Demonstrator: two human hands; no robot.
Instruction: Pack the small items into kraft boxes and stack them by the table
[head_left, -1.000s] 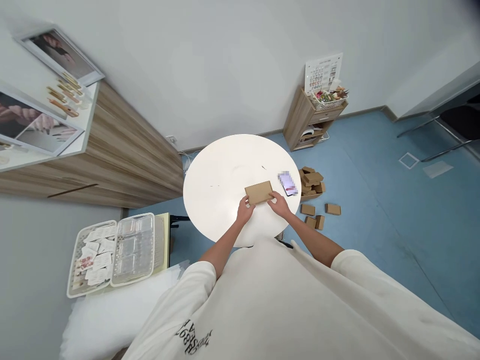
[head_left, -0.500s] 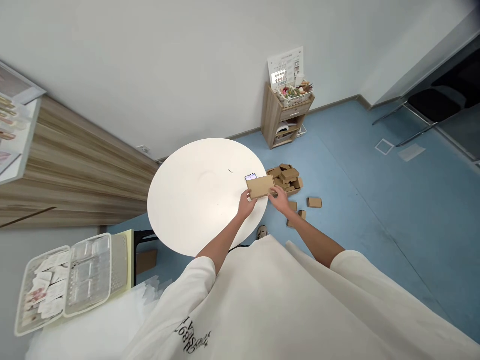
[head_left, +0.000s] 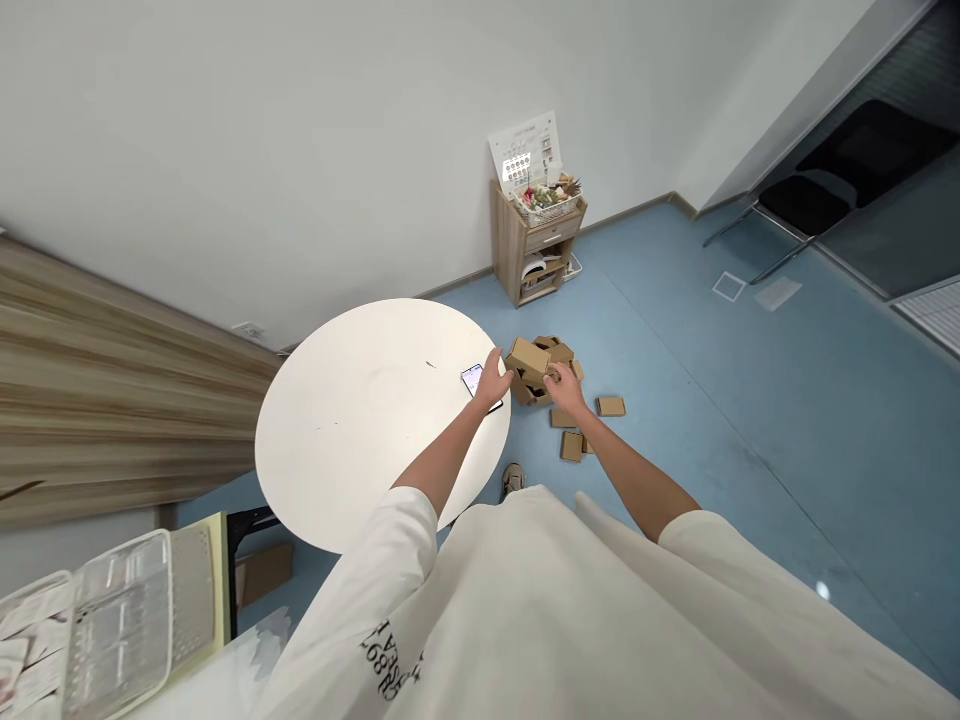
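Note:
A small brown cardboard box [head_left: 529,358] is in my right hand [head_left: 566,387], whose fingers pinch its right end above an open carton [head_left: 519,392] of similar boxes on the floor. My left hand [head_left: 491,382] is just left of the box, over the table's right edge, with its thumb and fingers apart. Under that hand lies a phone [head_left: 472,377] with a lit screen, partly covered by it. Loose small boxes lie on the floor near the carton, one box [head_left: 610,406] off to the right.
The round white table [head_left: 360,400] is at my left front. A wooden cabinet [head_left: 510,240] with a flower basket [head_left: 551,208] stands by the wall. A clear plastic case [head_left: 124,610] sits at lower left, and a black chair [head_left: 806,205] is at far right.
The cardboard box has moved rightward from over the table edge to above the carton. My left hand has come away from it and the phone shows more. The view has shifted right.

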